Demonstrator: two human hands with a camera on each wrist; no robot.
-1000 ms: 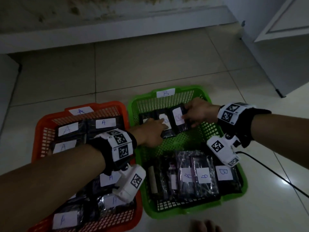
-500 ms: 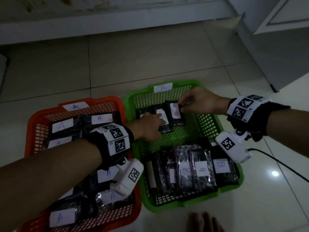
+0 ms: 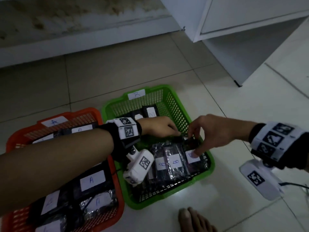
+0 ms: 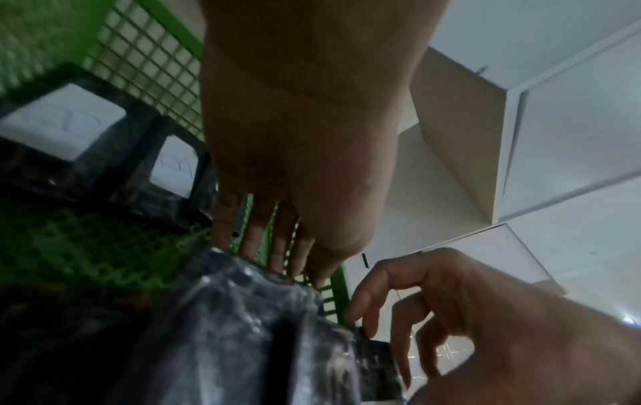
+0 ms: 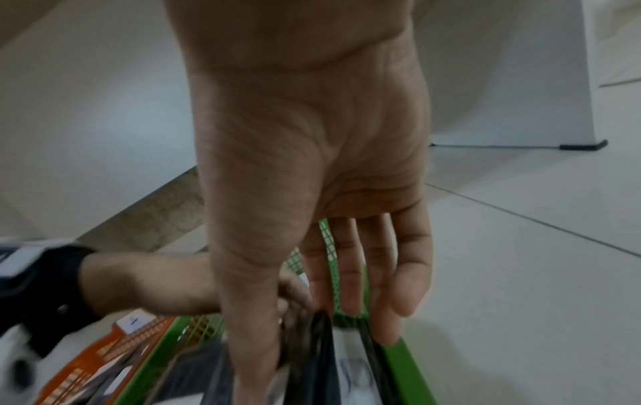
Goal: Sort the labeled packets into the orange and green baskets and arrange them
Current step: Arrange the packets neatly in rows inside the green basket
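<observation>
The green basket (image 3: 108, 107) tagged B holds dark packets with white B labels: a far row (image 3: 151, 112) and a near row (image 3: 173, 162). My left hand (image 3: 175, 133) reaches over the basket, and its straight fingertips (image 4: 277, 260) touch the far edge of the shiny near-row packets. My right hand (image 3: 194, 144) pinches the rightmost near-row packet (image 3: 194, 160), thumb on its label and fingers behind it. The right wrist view shows that packet (image 5: 354, 367) between thumb and fingers. The orange basket (image 3: 91, 111) tagged A sits to the left with A packets (image 3: 92, 180).
A white cabinet (image 3: 250, 39) stands at the back right and a wall skirting (image 3: 83, 39) runs behind the baskets. A bare foot (image 3: 192, 220) rests on the tiles in front of the green basket. A black cable (image 3: 294, 185) lies at the right.
Both hands came back from the far row of packets in the green basket to the near row. The right hand let go of the far packet and now pinches the rightmost near one.
</observation>
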